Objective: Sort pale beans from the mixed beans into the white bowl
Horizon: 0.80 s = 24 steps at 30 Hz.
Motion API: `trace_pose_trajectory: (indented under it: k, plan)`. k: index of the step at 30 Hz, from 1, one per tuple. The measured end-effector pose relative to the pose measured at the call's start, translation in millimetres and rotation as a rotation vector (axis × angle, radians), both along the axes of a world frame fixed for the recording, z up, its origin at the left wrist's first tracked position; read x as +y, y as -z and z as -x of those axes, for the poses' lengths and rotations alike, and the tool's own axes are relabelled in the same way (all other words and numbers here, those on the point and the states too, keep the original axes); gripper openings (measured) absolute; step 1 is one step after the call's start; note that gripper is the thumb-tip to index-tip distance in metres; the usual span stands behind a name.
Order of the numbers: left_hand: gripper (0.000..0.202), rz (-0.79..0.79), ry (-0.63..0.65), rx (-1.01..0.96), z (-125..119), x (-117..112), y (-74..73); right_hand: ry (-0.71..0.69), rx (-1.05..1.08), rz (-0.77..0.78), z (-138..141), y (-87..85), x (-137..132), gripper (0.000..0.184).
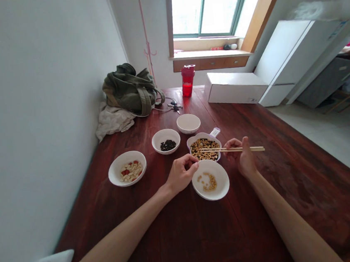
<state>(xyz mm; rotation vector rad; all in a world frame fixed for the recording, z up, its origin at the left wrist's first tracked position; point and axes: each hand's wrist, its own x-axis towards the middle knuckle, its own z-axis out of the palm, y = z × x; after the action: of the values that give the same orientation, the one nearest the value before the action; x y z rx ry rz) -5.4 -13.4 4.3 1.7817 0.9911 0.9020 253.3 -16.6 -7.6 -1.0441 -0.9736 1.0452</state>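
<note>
My right hand (243, 157) grips a pair of wooden chopsticks (227, 149) whose tips reach left over a handled white bowl (203, 136) full of mixed yellow and dark beans. My left hand (181, 173) is curled, its fingers resting on the left rim of a nearer white bowl (221, 188) that holds a few yellow beans. Further left stand a bowl of black beans (166, 141) and a bowl of peanuts and red pieces (127, 168). An empty white bowl (188, 123) sits behind them.
All of it sits on a dark red wooden table (293, 185). At the far end lie a green bag (130, 90) on cloth, keys (174, 105), a red bottle (187, 80) and a white box (236, 87). A white wall runs along the left.
</note>
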Motion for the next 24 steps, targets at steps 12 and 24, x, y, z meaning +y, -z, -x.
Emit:
trace_pose_trajectory:
  k: [12,24]
  plan:
    - [0.023,0.010,0.002,-0.004,-0.3,0.8,0.7,-0.010,-0.060,0.057,3.5,8.3,1.1,0.063]
    - [0.023,0.004,-0.008,0.000,-0.4,0.2,-1.4,0.024,-0.096,0.058,3.9,7.3,1.3,0.059]
